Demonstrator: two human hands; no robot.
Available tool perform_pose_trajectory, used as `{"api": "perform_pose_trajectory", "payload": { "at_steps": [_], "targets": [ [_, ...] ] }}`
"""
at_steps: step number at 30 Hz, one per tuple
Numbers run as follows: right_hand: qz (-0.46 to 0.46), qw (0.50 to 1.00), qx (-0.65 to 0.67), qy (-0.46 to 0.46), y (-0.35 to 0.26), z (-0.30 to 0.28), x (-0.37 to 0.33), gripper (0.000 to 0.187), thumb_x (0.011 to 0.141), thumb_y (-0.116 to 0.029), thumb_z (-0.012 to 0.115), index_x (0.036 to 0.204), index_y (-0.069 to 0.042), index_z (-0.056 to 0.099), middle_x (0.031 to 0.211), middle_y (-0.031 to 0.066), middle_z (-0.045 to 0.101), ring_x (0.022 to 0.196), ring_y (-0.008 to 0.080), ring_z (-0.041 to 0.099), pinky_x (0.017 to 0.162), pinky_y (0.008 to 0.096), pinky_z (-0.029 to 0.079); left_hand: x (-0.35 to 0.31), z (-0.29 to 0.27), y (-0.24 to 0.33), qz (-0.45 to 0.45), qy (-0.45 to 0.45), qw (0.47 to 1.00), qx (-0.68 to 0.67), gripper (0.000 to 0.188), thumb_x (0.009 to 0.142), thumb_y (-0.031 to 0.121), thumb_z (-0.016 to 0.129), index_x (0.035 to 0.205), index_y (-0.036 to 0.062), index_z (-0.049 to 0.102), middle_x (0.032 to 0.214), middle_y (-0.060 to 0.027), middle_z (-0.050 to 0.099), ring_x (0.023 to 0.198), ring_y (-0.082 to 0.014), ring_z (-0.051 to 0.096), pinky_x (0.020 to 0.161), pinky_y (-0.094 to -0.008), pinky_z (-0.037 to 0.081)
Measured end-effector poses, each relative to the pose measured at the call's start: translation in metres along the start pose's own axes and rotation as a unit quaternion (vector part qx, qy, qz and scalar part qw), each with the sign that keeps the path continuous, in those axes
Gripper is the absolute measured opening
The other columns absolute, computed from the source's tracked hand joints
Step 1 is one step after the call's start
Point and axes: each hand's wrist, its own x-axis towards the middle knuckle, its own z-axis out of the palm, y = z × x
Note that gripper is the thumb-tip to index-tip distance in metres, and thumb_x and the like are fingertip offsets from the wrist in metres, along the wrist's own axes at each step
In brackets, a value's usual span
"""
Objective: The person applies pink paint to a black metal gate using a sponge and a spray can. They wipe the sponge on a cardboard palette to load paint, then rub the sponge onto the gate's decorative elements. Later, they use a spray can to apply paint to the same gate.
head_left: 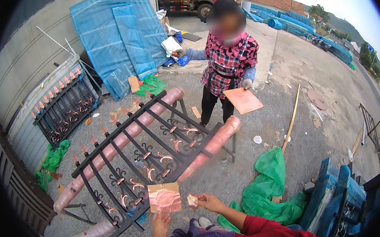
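Observation:
My left hand (161,222) grips the lower edge of a square piece of cardboard (164,198), its face smeared with copper-pink paint. To its right, my right hand (210,202) pinches a small pale, pink-stained wad (192,200), perhaps sponge or cloth. Just beyond both hands lies a black metal railing panel (133,160) with scrolls, copper-coloured leaf ornaments and spear tips. It rests tilted across two pink-wrapped rollers (125,143) on metal stands. The cardboard overlaps the panel's near edge in view; whether they touch I cannot tell.
Across the panel stands a co-worker (228,63) in a checked apron, holding a copper-pink board (243,100). A finished-looking railing (68,111) leans at the left wall. Green netting (267,188) and blue-wrapped panels (330,197) lie right; a wooden strip (292,118) lies beyond.

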Motion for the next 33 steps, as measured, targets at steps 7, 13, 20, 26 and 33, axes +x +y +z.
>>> {"api": "perform_pose_trajectory", "payload": {
  "at_steps": [7,13,20,26,33],
  "targets": [
    [0.002,0.994,0.057,0.093,0.032,0.018,-0.028,0.034,0.087,-0.029,0.072,0.105,-0.002,0.062,0.09,0.0035,0.067,0.077,0.0094,0.058,0.065,0.0255,0.047,0.005,-0.003,0.008,-0.024,-0.08,0.995,0.062,0.025,0.096,0.026,0.059,0.107,0.0046,0.053,0.097,-0.0091,0.06,0.082,-0.0234,0.068,0.059,-0.0307,0.057],
    [0.109,0.97,0.143,0.165,0.003,0.065,-0.084,0.03,0.086,-0.024,0.074,0.101,-0.001,0.062,0.088,0.0036,0.065,0.074,0.0098,0.056,0.063,0.0252,0.044,0.022,-0.036,0.0,-0.058,-0.155,0.978,0.122,0.022,0.097,0.025,0.057,0.104,0.0041,0.054,0.095,-0.0077,0.06,0.081,-0.0234,0.069,0.06,-0.0301,0.057],
    [0.118,0.934,0.203,0.269,0.03,0.095,-0.148,0.03,0.084,-0.022,0.075,0.1,-0.001,0.061,0.09,0.0044,0.067,0.079,0.0107,0.06,0.069,0.0245,0.046,0.014,-0.021,-0.018,-0.108,-0.224,0.95,0.191,0.022,0.098,0.025,0.056,0.107,0.0052,0.055,0.101,-0.0078,0.062,0.088,-0.0231,0.068,0.064,-0.0299,0.056],
    [0.089,0.883,0.199,0.416,0.055,0.047,-0.195,0.029,0.084,-0.02,0.073,0.103,-0.001,0.062,0.088,0.0043,0.066,0.075,0.0092,0.056,0.065,0.0241,0.043,-0.015,0.042,-0.041,-0.121,-0.287,0.917,0.25,0.023,0.098,0.027,0.056,0.109,0.0065,0.055,0.102,-0.0065,0.061,0.087,-0.0203,0.068,0.065,-0.0286,0.056],
    [0.057,0.799,-0.018,0.598,0.066,-0.049,-0.25,0.026,0.079,-0.013,0.073,0.101,-0.002,0.065,0.088,0.0051,0.064,0.067,0.0134,0.051,0.061,0.0279,0.043,-0.07,0.123,-0.084,-0.117,-0.321,0.891,0.3,0.023,0.097,0.028,0.058,0.105,0.0064,0.055,0.099,-0.0036,0.06,0.087,-0.0171,0.067,0.065,-0.0256,0.056]
  ]
}}
